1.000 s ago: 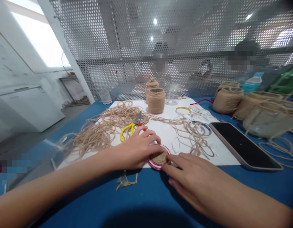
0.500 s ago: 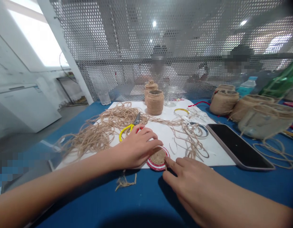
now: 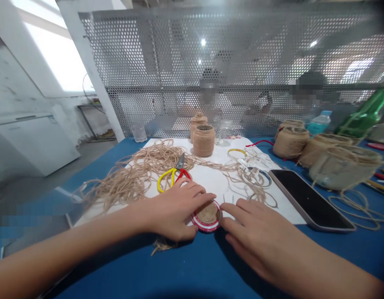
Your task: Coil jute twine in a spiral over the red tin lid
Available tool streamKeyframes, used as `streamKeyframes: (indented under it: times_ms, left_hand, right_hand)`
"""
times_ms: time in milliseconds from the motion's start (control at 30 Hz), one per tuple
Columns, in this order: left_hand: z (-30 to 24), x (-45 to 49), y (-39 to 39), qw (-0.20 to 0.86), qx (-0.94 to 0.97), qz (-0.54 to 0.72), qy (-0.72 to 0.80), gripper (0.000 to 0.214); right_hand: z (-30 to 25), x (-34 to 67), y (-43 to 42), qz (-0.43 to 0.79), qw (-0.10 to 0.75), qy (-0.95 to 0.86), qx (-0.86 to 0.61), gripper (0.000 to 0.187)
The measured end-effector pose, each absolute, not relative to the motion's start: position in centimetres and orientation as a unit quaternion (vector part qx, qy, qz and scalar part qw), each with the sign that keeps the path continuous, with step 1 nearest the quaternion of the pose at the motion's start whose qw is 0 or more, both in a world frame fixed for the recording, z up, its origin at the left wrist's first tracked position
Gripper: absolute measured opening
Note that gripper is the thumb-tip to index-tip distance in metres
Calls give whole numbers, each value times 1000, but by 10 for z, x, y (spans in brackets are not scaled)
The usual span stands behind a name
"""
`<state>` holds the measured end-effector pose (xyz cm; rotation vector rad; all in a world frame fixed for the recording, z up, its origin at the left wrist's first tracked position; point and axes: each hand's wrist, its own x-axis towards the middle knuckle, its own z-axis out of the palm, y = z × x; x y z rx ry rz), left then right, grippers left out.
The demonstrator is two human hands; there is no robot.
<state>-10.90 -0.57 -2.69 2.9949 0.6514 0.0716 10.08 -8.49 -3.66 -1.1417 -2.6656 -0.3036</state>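
A round lid [image 3: 207,214] with a red-and-white rim and a tan twine centre lies at the near edge of the white paper. My left hand [image 3: 179,209] grips its left side, thumb at the near edge and fingers over the far edge. From the right, the fingertips of my right hand [image 3: 254,230] pinch the rim. Scissors [image 3: 173,176] with yellow and red handles lie just beyond my left hand, on the paper. A heap of jute twine [image 3: 126,178] spreads to the left. Below my left hand is a frayed twine scrap [image 3: 162,246], partly covered.
Twine-wrapped jars [image 3: 203,141] and a clear glass jar [image 3: 225,132] stand at the back. On the right are a phone [image 3: 310,199], more wrapped jars [image 3: 291,142], a green bottle [image 3: 360,116] and loose twine. Tape rolls [image 3: 237,153] lie on the paper [image 3: 215,180]. A perforated metal screen [image 3: 179,62] rises behind.
My left thumb now shows at the lid's near left edge. My right fingers have shifted slightly along the right rim. The whole view has tilted up a little.
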Motion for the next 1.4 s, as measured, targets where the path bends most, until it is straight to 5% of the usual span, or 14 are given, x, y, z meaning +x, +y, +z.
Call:
streamKeyframes:
  times_ms: [200, 533, 700, 867, 1233, 1400]
  left_hand:
    - [-34, -106, -7, -53, 957, 48, 280, 66]
    - [-32, -106, -4, -127, 936, 35, 327, 68]
    - [-31, -106, -4, -137, 935, 34, 324, 75]
    - [-31, -106, -4, -133, 935, 49, 326, 56]
    - [-27, -104, -3, -119, 938, 30, 324, 53]
    - [-26, -104, -3, -116, 939, 33, 322, 52]
  right_hand:
    - [-43, 113, -78, -148, 105, -890, -418, 11]
    - [-35, 122, -71, -182, -52, -840, -508, 19]
    - [-38, 136, -67, -273, -4, -836, -476, 32]
    - [-35, 158, -58, -315, 1, -829, -463, 50]
    - [-35, 232, -32, -241, -30, -788, -566, 37]
    - [-29, 255, -28, -114, 85, -784, -605, 40]
